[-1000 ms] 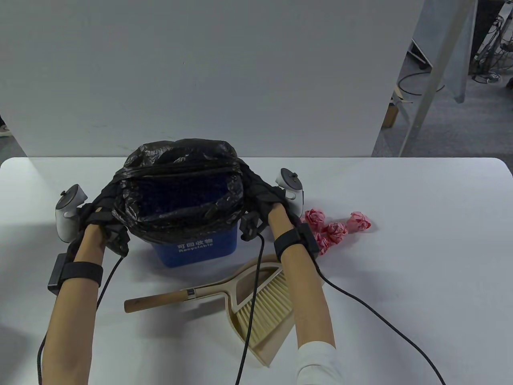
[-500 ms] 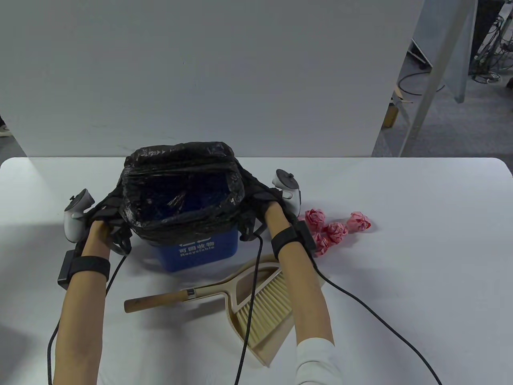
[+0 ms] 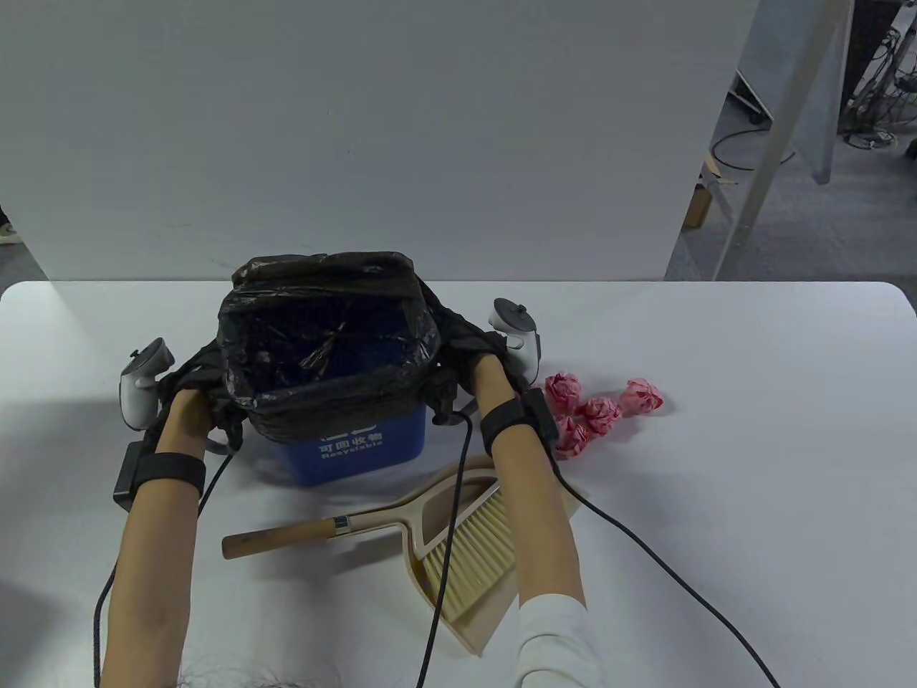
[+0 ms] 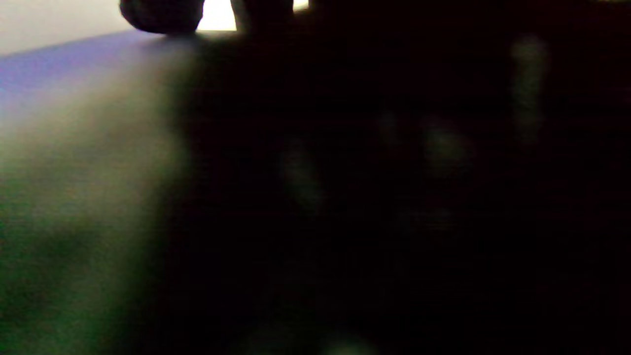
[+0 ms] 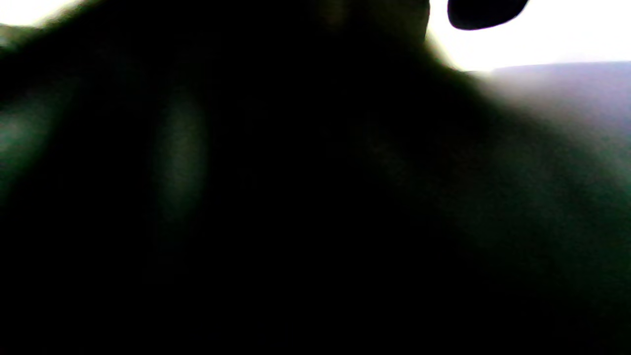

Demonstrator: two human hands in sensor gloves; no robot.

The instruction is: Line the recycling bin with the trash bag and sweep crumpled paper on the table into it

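Note:
The blue recycling bin (image 3: 358, 448) stands upright at the table's centre left, and the black trash bag (image 3: 326, 393) is spread open inside it and folded over its rim. My left hand (image 3: 204, 398) grips the bag's edge at the bin's left side. My right hand (image 3: 458, 358) grips the bag at the right side. Several crumpled pink paper balls (image 3: 600, 414) lie on the table just right of my right wrist. In both wrist views dark blurred bag plastic (image 4: 394, 197) (image 5: 296, 222) fills almost everything, so no fingers can be made out there.
A beige dustpan (image 3: 469, 623) with a wooden-handled brush (image 3: 279, 537) laid in it sits in front of the bin, under my right forearm. Glove cables (image 3: 645, 552) trail over the table. A white wall panel (image 3: 358, 143) stands behind the table.
Both hands have drawn the bag's edge lower over the bin's rim and moved in closer to the bin. The bag's mouth is now wider and squarer.

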